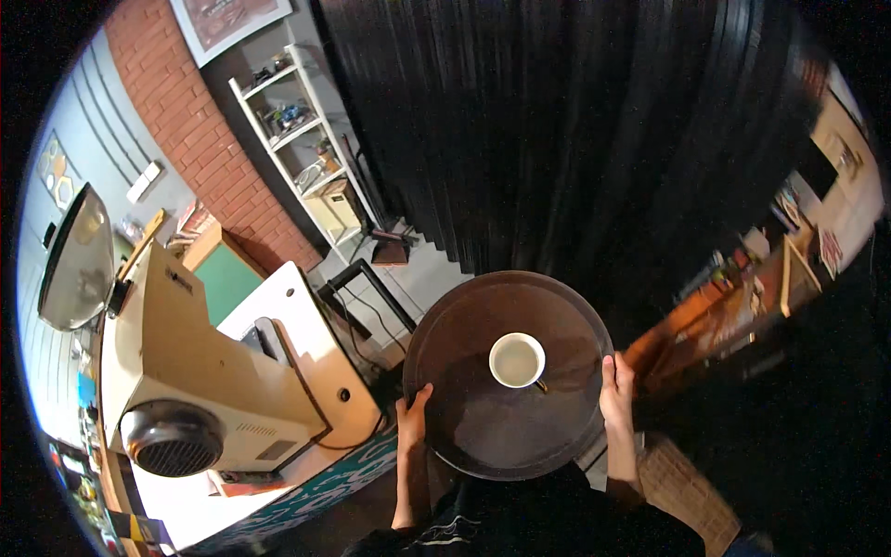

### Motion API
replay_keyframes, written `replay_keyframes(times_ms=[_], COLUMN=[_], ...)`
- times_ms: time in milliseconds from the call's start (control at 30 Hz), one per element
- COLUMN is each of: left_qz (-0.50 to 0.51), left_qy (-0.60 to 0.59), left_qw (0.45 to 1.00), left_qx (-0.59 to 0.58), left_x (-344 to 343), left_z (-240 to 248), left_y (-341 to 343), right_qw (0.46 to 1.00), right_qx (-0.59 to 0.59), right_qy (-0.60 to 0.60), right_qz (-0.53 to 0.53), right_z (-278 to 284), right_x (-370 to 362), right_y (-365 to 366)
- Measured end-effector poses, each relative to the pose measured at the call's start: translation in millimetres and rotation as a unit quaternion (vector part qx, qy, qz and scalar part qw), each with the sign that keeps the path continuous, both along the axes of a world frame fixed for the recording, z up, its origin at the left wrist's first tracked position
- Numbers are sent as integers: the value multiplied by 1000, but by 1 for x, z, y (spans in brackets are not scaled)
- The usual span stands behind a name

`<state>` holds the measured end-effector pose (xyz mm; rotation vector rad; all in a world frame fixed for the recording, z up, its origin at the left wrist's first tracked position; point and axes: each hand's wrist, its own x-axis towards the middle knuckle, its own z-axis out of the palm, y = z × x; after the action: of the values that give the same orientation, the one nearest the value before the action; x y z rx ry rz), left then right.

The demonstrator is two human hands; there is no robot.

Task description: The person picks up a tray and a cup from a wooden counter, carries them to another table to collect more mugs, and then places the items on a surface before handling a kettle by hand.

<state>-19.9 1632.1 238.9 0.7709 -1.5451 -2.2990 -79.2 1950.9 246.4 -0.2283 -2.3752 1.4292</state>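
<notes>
A round dark brown serving tray (473, 422) is held level in front of my body. My left hand (413, 415) grips its left rim, thumb on top and the other fingers hidden beneath. On the opposite side my right hand (616, 388) is closed around the right rim, its thumb also uppermost. A white cup (517, 360) stands upright near the middle of the tray, its handle toward the lower right. Pale, cloudy-looking contents or a pale inner surface show in the cup; I cannot tell which.
At left, a large cream machine (218, 371) with a clear hopper stands on a white counter (348, 367). Beyond are a white shelf rack (302, 139) and a brick wall (200, 121). A black curtain (557, 139) hangs ahead. A cluttered wooden table (715, 325) is at right.
</notes>
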Motion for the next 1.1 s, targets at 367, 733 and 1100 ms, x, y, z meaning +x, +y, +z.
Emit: replay_keyframes(times_ms=[367,733,1100], left_qz=[82,170,237], left_qy=[32,19,-15], left_qw=[994,983,968], left_qx=[70,-66,-78], left_x=[50,-64,-118], left_z=[-60,-70,-8], left_y=[-126,-157,-195], right_qw=[993,986,974], right_qx=[2,-36,-59], right_qy=[72,-8,-57], right_qz=[99,161,213], right_z=[-12,19,42], right_x=[0,-122,-236], right_y=[-153,-194,-259])
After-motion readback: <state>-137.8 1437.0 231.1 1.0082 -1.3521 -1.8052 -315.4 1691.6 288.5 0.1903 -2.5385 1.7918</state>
